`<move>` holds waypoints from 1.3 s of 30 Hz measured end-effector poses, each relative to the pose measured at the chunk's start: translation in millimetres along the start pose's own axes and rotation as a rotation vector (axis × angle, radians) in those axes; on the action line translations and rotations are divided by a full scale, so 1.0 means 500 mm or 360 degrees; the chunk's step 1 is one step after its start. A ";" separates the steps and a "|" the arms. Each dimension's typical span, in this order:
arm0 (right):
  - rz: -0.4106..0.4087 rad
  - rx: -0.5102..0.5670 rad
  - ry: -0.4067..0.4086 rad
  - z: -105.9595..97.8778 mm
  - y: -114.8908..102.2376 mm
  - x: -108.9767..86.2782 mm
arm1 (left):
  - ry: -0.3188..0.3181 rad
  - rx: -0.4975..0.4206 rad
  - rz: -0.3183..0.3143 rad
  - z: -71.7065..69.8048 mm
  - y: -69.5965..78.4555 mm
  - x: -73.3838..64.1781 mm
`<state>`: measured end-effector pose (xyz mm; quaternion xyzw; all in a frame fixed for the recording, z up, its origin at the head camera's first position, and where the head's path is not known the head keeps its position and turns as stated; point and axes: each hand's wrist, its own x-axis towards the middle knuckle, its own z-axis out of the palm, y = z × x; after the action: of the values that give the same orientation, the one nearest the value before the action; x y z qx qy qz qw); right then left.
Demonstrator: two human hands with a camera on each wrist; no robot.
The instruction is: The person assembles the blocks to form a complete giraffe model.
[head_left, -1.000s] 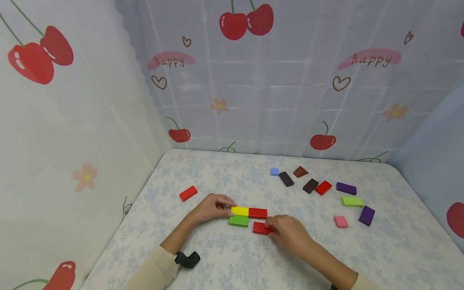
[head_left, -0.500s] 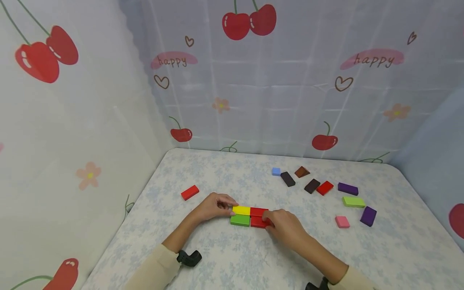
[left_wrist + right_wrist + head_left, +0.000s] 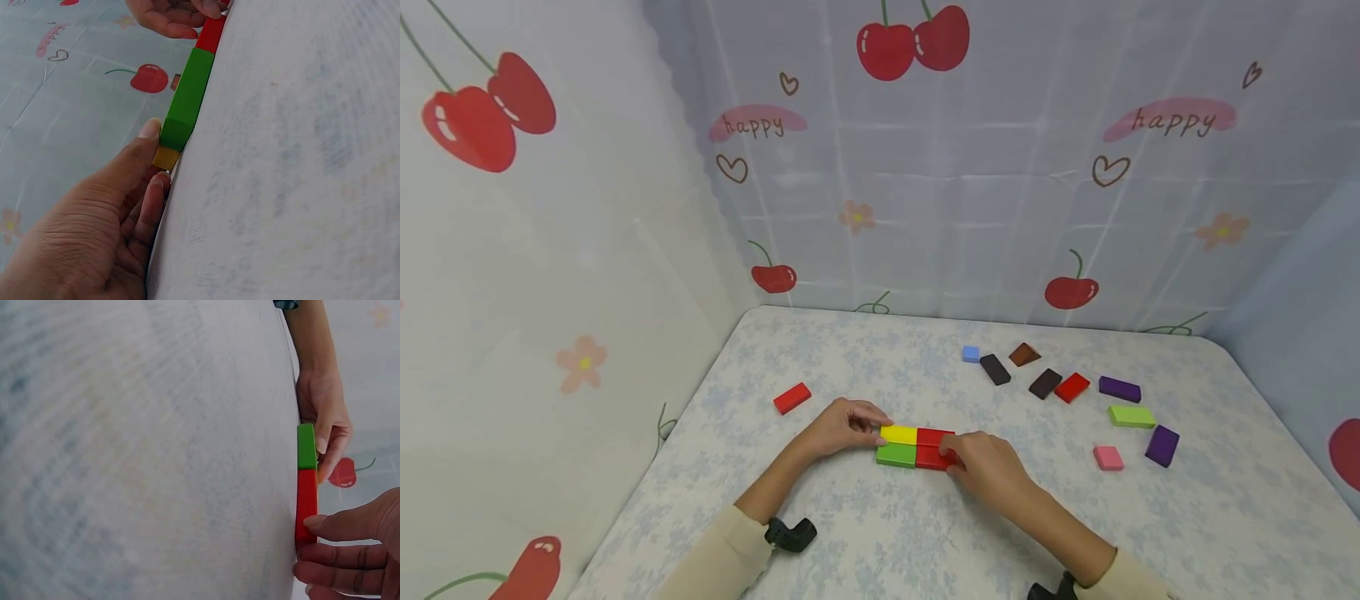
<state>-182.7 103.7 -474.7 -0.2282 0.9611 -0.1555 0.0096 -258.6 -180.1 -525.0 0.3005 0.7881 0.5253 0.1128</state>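
So yeah, left hand is pinching the yellow block, right hand grips the front red block. Both blocks sit on the bench, snug against the green block and back red block.

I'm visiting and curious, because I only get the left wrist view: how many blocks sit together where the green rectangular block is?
Observer: Four, two by two: a yellow rectangular block and a rear red rectangular block on the far side, the green rectangular block and a front red rectangular block nearer the person.
Visitor: Is any loose block lying off to the left?
Observer: Yes, a loose red rectangular block lies beyond the left hand and further left.
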 end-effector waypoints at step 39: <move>0.0285 -0.0007 0.0600 -0.135 0.211 -0.169 | -0.0010 -0.0013 0.0064 -0.003 0.032 -0.009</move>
<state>-158.9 250.4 -446.8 -0.1089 0.9626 -0.1918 -0.1571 -250.0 -179.8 -510.6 0.3175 0.7795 0.5295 0.1060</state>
